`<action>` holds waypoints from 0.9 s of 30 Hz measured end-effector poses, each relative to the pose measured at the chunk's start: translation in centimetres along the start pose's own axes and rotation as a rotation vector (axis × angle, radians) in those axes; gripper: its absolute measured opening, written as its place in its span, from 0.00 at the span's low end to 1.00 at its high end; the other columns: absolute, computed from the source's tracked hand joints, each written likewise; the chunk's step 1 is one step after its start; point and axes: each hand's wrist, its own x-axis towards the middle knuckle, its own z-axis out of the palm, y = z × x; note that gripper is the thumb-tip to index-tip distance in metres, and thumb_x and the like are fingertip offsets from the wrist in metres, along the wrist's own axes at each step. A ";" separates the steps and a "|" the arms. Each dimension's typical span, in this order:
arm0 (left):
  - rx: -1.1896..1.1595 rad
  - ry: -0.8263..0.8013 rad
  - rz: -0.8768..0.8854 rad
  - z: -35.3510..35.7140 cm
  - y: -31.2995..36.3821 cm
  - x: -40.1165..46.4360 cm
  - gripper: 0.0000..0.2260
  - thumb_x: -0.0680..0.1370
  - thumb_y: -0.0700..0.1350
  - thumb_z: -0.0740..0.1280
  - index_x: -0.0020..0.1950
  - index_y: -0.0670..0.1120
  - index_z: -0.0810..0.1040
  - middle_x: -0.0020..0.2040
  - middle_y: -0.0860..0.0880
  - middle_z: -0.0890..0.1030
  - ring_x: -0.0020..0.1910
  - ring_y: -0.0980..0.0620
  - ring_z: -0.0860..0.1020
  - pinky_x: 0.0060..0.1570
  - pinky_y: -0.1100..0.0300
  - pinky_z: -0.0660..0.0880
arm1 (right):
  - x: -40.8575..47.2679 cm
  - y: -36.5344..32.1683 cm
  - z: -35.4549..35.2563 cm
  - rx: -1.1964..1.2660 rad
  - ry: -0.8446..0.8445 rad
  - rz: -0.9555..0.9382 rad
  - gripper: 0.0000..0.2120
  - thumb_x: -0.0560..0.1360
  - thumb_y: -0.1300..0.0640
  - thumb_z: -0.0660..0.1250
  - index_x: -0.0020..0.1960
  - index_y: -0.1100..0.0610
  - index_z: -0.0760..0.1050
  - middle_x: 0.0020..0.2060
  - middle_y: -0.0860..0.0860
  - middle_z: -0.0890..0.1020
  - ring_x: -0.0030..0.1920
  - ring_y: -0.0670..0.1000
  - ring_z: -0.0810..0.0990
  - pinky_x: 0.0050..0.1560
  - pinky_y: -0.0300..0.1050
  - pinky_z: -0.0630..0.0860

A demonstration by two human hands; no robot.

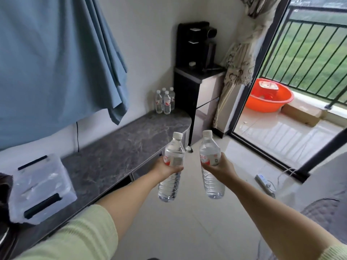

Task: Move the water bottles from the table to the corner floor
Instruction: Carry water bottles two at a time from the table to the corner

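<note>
My left hand [165, 167] grips a clear water bottle [171, 147] with a white cap and red label around its middle, held upright above the tiled floor beside the table's front edge. My right hand [221, 167] grips a second, matching bottle [208, 151] the same way, just to the right. Several more bottles [165, 100] stand in a cluster at the far end of the dark marble table [116, 152], against the wall.
A clear plastic storage box [39, 186] sits on the table's near left. A black cabinet [189, 94] with a dispenser stands past the table's end. A power strip [264, 182] lies on the floor at right. An orange basin [268, 99] sits on the balcony beyond the open door.
</note>
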 end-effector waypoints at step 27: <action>-0.050 0.090 -0.258 -16.9 3.9 44.5 0.28 0.65 0.53 0.79 0.59 0.50 0.71 0.54 0.50 0.79 0.53 0.49 0.79 0.59 0.52 0.75 | 45.6 -9.0 12.6 0.116 -0.138 0.134 0.30 0.57 0.40 0.78 0.52 0.53 0.74 0.39 0.51 0.84 0.39 0.52 0.85 0.42 0.57 0.83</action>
